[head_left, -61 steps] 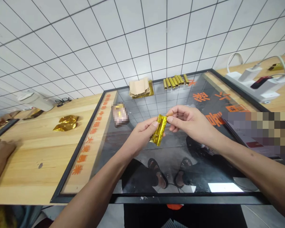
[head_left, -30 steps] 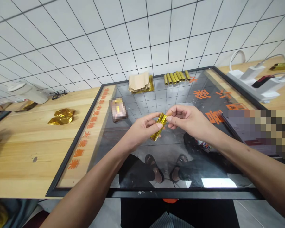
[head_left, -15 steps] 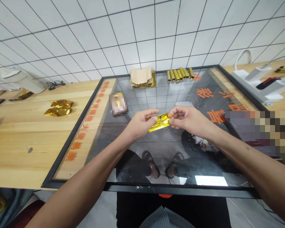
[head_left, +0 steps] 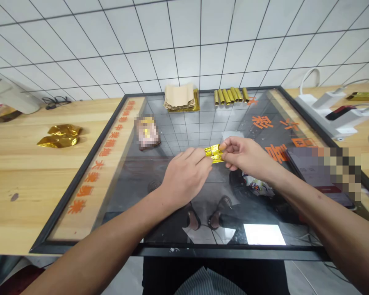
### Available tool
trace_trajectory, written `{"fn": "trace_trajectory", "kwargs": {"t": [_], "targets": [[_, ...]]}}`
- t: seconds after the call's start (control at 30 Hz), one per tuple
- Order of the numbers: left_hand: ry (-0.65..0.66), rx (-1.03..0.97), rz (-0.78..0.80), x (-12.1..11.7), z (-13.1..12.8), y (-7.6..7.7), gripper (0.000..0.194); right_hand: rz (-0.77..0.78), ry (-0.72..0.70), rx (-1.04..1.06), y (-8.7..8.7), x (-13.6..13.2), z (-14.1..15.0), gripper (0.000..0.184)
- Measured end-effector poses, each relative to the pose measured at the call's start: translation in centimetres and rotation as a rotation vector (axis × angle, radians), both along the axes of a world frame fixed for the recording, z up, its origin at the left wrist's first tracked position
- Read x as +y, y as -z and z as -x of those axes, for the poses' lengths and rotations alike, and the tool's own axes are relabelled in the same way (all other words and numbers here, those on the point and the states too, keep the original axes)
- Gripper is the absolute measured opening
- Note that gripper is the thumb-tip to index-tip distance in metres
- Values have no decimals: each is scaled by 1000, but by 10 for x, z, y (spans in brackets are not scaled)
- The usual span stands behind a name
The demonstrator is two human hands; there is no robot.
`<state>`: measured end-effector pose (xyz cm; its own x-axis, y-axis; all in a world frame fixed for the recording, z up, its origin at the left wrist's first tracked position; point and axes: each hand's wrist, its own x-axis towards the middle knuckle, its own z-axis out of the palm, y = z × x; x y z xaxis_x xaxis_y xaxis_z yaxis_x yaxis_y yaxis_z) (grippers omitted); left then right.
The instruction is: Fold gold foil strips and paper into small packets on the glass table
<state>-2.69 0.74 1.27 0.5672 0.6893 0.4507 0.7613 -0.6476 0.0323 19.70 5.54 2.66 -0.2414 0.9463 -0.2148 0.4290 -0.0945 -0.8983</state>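
A small folded strip of gold foil (head_left: 213,153) sits between my two hands, above the glass tabletop. My right hand (head_left: 244,155) pinches its right end between thumb and fingers. My left hand (head_left: 186,178) has its fingertips on the left end, and part of the foil is hidden there. Farther up the glass lies a row of several rolled gold tubes (head_left: 229,96). Beside them is a stack of kraft paper sheets (head_left: 179,96) on gold foil. A pixelated packet (head_left: 146,132) lies left of my hands.
A black-framed glass panel (head_left: 80,180) with orange characters is set into a wooden table. Crumpled gold foil pieces (head_left: 60,136) lie on the wood at left. A pixelated dark item (head_left: 322,172) lies at right, and a white power strip (head_left: 326,108) stands beyond.
The foil has turned from a tilted strip to lying crosswise and looks shorter and more folded. My left hand has rolled over it. The view has shifted, and the hand at far left has gone.
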Motion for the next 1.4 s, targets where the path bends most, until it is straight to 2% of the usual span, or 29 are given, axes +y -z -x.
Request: {"fn": "trace_trajectory", "kwargs": {"t": [0.1,0.2,0.33,0.43,0.57,0.77,0.93,1.0,1.13,1.3,1.4], "targets": [[-12,113,-15,1,-1,9,24,-59,-34,-76,1,-1,-1,16],[2,158,11,3,0,13,29,-221,-86,-197,1,-2,-5,7],[29,193,54,2,0,9,29,-501,-146,-349,-7,-7,-10,8],[39,200,105,-1,-1,6,28,-588,-262,-344,-13,-12,-10,14],[36,194,128,-1,0,4,29,-578,-354,-365,-12,-16,-6,15],[37,202,160,0,1,2,28,-459,-259,-437,-1,-13,-2,9],[31,192,157,0,2,2,29,-395,-216,-483,-1,-5,-7,9],[23,187,132,2,3,3,28,-411,-183,-471,-2,-3,-11,4],[-28,180,68,9,7,5,29,-563,-134,-438,-2,-5,-12,22],[-97,142,47,10,6,5,29,-482,-169,-430,-1,-11,-5,17],[-79,110,42,2,1,0,21,-462,-143,-439,-2,-13,-1,17]]}}
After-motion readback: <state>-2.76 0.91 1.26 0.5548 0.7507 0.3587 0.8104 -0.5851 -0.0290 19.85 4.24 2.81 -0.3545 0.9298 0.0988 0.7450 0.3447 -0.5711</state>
